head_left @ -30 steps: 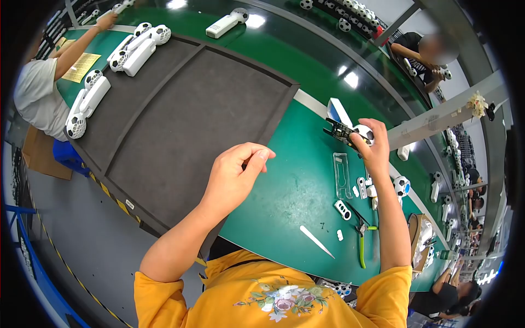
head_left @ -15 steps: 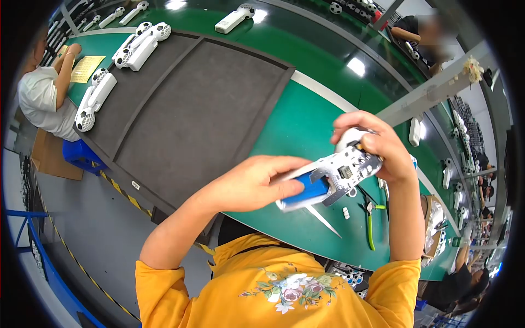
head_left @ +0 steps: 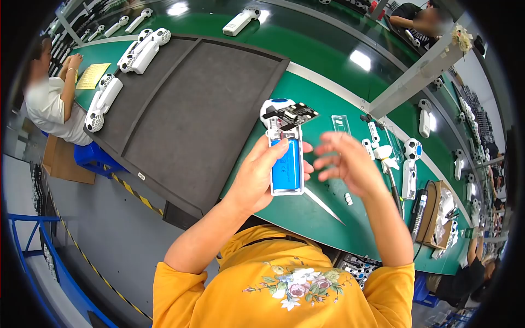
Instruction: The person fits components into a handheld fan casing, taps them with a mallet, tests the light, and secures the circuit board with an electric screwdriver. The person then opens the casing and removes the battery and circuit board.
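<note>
My left hand point(head_left: 254, 175) grips an open white device casing point(head_left: 288, 192) with a soccer-ball-patterned head, its thumb lying over the edge of the battery. Inside the casing sits a blue battery point(head_left: 286, 169) with dark print. A black circuit board point(head_left: 295, 115) stands out at a tilt near the head end, over the casing. To the right, my right hand point(head_left: 350, 164) is off the device, its fingers spread and slightly blurred, with nothing in them. Below it on the green bench lie a small white piece point(head_left: 348, 199) and a white pointed strip point(head_left: 325, 206).
A dark foam-lined tray point(head_left: 191, 104) lies left, with ball-headed units point(head_left: 145, 54) at its far side. Rightward are a clear plastic part point(head_left: 340, 124), another ball-headed unit point(head_left: 409, 177) and a cardboard box point(head_left: 430, 218). A person point(head_left: 52, 104) sits at left.
The device has moved left and turned upright, battery toward me. Its circuit board now shows its black side, tilted. My right hand has let go; the green-handled pliers are no longer visible.
</note>
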### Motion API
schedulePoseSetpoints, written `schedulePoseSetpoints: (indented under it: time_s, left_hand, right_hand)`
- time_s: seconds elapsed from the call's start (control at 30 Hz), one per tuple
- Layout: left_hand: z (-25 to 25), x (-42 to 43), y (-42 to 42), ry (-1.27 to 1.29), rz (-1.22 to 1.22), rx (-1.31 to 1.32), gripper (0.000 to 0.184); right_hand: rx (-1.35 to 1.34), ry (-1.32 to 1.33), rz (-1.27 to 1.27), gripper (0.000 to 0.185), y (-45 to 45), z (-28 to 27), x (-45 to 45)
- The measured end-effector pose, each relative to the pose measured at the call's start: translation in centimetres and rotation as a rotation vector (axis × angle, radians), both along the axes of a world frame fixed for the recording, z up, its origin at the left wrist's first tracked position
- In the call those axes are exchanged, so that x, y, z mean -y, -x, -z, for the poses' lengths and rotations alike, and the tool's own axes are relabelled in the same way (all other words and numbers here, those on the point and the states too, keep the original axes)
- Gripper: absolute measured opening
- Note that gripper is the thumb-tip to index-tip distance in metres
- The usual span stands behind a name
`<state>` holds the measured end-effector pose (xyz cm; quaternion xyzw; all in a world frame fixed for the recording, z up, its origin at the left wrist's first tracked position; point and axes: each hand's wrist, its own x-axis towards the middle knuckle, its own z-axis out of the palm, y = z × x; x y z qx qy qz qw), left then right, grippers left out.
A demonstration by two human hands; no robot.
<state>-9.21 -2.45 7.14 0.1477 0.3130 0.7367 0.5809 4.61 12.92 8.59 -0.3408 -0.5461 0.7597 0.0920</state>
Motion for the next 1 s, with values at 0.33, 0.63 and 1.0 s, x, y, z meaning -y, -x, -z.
schedulePoseSetpoints:
  time_s: [0.33, 0.63, 1.0]
  left_hand:
    - [1.7, -0.7, -2.7, 0.018, -0.102, -0.221, 0.035]
    - [2.0, -0.9, -3.8, 0.095, -0.093, -0.346, 0.040]
    - [1.9, -1.2, -3.7, 0.089, -0.059, -0.250, 0.044]
  right_hand:
    - [-0.228, -1.490, -0.127, 0.034, -2.8, -0.9, 5.4]
    - [-0.280, -1.552, -0.346, 0.022, -3.8, -0.2, 4.9]
    - [0.515, -1.604, -0.072, 0.018, -11.4, 2.3, -1.9]
